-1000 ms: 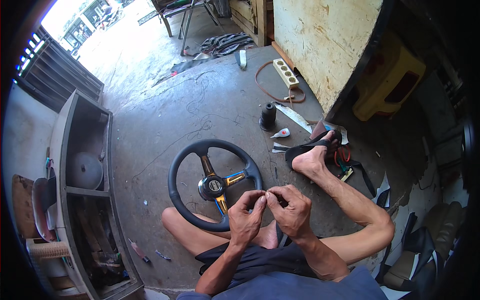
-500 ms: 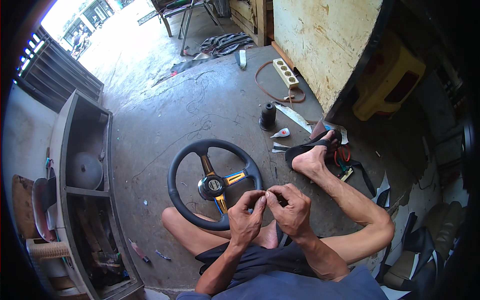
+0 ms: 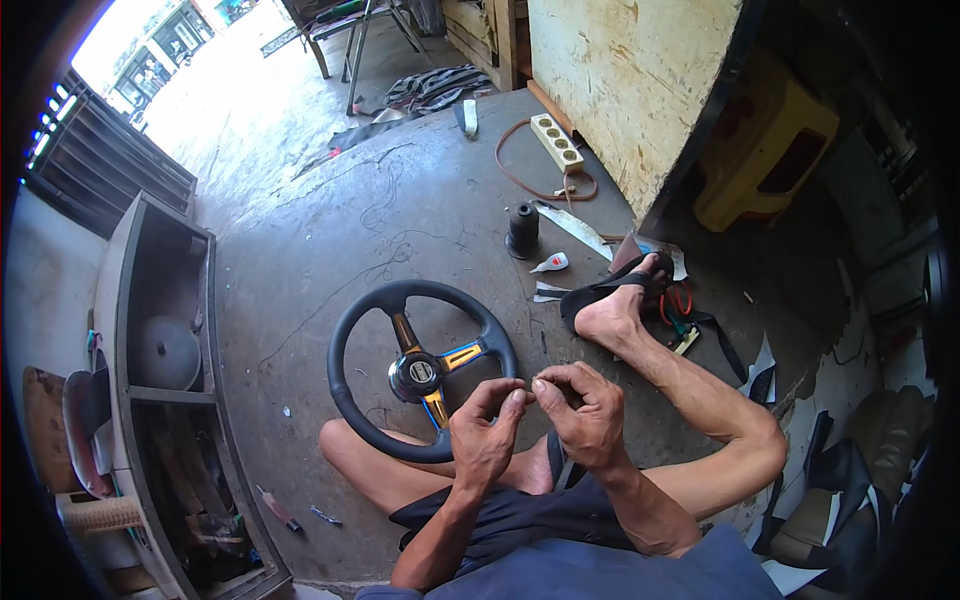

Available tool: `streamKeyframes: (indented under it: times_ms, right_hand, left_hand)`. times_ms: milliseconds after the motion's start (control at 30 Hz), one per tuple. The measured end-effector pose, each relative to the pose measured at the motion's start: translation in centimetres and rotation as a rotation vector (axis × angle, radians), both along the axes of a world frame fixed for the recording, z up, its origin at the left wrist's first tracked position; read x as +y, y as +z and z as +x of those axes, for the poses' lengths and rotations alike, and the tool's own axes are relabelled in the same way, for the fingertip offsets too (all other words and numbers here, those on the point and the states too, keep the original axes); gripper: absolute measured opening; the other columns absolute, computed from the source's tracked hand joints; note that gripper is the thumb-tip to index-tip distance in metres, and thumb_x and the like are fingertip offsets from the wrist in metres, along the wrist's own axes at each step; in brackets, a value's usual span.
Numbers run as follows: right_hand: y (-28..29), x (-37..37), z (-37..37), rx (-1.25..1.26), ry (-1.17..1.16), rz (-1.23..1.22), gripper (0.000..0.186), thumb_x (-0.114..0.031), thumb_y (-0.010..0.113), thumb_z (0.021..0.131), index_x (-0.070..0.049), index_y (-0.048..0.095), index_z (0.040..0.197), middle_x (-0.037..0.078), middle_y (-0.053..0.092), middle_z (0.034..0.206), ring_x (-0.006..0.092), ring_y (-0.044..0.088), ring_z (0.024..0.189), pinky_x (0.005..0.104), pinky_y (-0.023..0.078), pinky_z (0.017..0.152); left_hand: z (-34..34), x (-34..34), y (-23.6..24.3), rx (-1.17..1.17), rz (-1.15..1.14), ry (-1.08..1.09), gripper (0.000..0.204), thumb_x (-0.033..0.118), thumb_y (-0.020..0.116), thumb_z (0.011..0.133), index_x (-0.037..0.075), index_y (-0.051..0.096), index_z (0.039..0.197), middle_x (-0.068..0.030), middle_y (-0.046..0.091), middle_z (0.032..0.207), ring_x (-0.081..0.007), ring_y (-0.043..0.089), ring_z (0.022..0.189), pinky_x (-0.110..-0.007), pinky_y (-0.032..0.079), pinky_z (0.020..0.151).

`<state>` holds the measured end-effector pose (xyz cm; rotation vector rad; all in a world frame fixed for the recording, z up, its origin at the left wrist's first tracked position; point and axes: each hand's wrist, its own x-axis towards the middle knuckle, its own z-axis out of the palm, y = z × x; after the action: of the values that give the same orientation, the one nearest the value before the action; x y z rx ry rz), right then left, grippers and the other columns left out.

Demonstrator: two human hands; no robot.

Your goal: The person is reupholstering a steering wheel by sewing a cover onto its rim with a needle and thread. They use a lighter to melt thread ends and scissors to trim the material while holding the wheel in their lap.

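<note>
My left hand (image 3: 483, 435) and my right hand (image 3: 585, 420) are raised side by side over my lap, fingertips pinched close together; whatever they hold is too small to make out. Just beyond them a black steering wheel (image 3: 355, 422) with gold and blue spokes lies on the floor, partly behind my left hand. Farther forward stand a black thread cone (image 3: 522, 232) and, near it, a small white bottle (image 3: 550, 262) lying down. Loose dark threads (image 3: 385, 265) lie across the floor.
A metal cabinet (image 3: 215, 395) stands left. A power strip (image 3: 555, 142) with cable lies beside a scuffed panel (image 3: 620, 90). My sandalled foot (image 3: 610, 310) is right of the wheel, near orange-handled tools (image 3: 678, 305). Dark upholstery scraps (image 3: 830, 500) lie lower right; striped cloth (image 3: 430, 90) lies farther back.
The whole view has shifted slightly. My fingertips have moved a little apart, the right hand edging rightward, while both stay pinched. The wheel and the items on the floor look unmoved.
</note>
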<state>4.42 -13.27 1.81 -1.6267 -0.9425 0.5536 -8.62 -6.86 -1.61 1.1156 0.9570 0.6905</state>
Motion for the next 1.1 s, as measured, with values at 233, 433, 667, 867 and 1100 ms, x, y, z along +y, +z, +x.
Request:
streamKeyframes:
  times_ms: [233, 433, 667, 867, 1100]
  right_hand:
    - [-1.0, 0.2, -0.3, 0.031, -0.028, 0.001, 0.012, -0.012, 0.07, 0.091, -0.001, 0.072, 0.096, 0.011, 0.068, 0.083, 0.0205, 0.069, 0.073, 0.0312, 0.053, 0.066]
    - [-1.1, 0.6, -0.5, -0.103, -0.04, -0.003, 0.011, -0.012, 0.072, 0.09, -0.003, 0.073, 0.095, 0.01, 0.069, 0.083, 0.0215, 0.07, 0.072, 0.0321, 0.054, 0.063]
    - [-1.1, 0.7, -0.7, -0.128, -0.052, -0.002, 0.009, -0.012, 0.073, 0.089, -0.004, 0.073, 0.094, 0.01, 0.069, 0.082, 0.0202, 0.069, 0.064, 0.0318, 0.053, 0.058]
    - [-1.1, 0.7, -0.9, -0.13, -0.052, -0.003, 0.009, -0.012, 0.074, 0.088, -0.004, 0.073, 0.093, 0.009, 0.069, 0.082, 0.0197, 0.068, 0.064, 0.0315, 0.053, 0.058]
    - [-1.1, 0.7, -1.0, -0.147, -0.055, -0.007, 0.009, -0.011, 0.074, 0.088, -0.004, 0.073, 0.093, 0.009, 0.069, 0.081, 0.0199, 0.068, 0.064, 0.0314, 0.053, 0.058]
  left_hand:
    - [0.5, -0.2, 0.1, 0.091, 0.184, -0.02, 0.017, 0.009, 0.069, 0.095, -0.002, 0.07, 0.108, -0.0081, 0.074, 0.093, -0.0109, 0.068, 0.087, -0.026, 0.054, 0.08]
    - [0.4, -0.4, -0.6, 0.122, 0.231, 0.014, 0.017, 0.009, 0.07, 0.094, -0.002, 0.07, 0.106, -0.0093, 0.074, 0.088, -0.0102, 0.066, 0.081, -0.027, 0.053, 0.075]
    - [0.5, -0.3, 0.5, 0.216, 0.401, 0.002, 0.016, 0.007, 0.071, 0.092, -0.002, 0.07, 0.105, -0.0114, 0.073, 0.085, -0.0106, 0.066, 0.076, -0.028, 0.053, 0.071]
    - [0.4, -0.3, 0.3, 0.221, 0.431, 0.004, 0.016, 0.006, 0.071, 0.092, -0.002, 0.07, 0.105, -0.0121, 0.073, 0.086, -0.0115, 0.067, 0.076, -0.028, 0.053, 0.07]
    - [0.3, -0.3, 0.5, 0.228, 0.428, -0.001, 0.016, 0.006, 0.071, 0.092, -0.002, 0.07, 0.106, -0.0116, 0.073, 0.086, -0.0122, 0.069, 0.077, -0.028, 0.054, 0.069]
